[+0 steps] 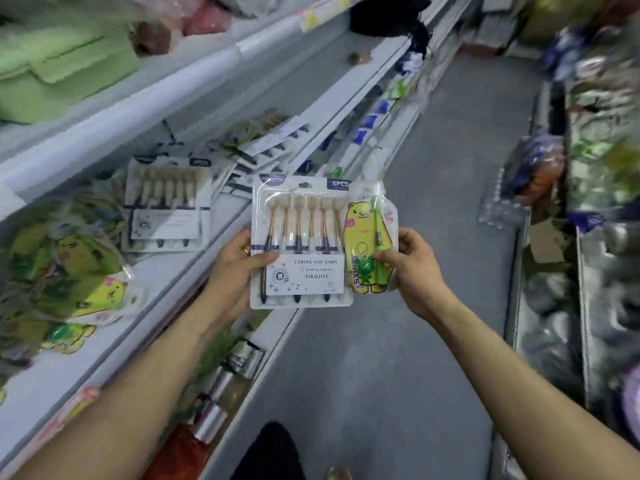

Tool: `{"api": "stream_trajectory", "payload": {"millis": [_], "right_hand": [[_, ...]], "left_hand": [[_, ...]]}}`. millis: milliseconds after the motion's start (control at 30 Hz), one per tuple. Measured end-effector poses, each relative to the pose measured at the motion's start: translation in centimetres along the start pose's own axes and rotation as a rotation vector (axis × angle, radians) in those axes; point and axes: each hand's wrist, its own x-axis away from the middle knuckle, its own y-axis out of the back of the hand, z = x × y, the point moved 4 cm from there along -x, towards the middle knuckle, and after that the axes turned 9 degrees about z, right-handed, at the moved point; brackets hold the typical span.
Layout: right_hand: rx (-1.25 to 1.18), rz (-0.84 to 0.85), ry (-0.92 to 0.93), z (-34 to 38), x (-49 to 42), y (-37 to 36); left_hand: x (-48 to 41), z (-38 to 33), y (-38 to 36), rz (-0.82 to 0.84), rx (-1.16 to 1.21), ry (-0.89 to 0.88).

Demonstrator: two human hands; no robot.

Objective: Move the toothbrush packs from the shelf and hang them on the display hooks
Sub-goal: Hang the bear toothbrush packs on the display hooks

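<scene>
I hold the six-brush pack upright above the aisle floor, its long axis running away from me, bristle heads far, handles near. My left hand grips its left edge, thumb curled across the front card. The yellow bear pack touches its right edge, also upright, and my right hand pinches it low down between thumb and fingers. Both forearms reach forward. The shelf edge lies just left of my left hand, with more packs lying flat on it. Open floor stretches ahead.
</scene>
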Motion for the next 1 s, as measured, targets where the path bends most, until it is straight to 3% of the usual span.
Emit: {"api": "stream_trajectory", "payload": {"millis": [400,633,867,1000], "right_hand": [[-0.138,-0.392,0.047,4.9,-17.7,20.0],[-0.143,-0.565,0.083,11.5,-27.3,31.0],[-0.150,-0.628,0.117,17.0,-38.5,44.3],[-0.160,-0.586,0.123,20.6,-45.1,51.4]], "left_hand": [[-31.3,0.4,-17.4,0.262,-0.082,0.077],[-48.3,-0.9,-29.9,0.385,-0.102,0.133],[-63.4,-1.3,-44.5,0.485,-0.151,0.085],[-70.9,-2.0,-50.6,0.414,-0.142,0.054]]}}
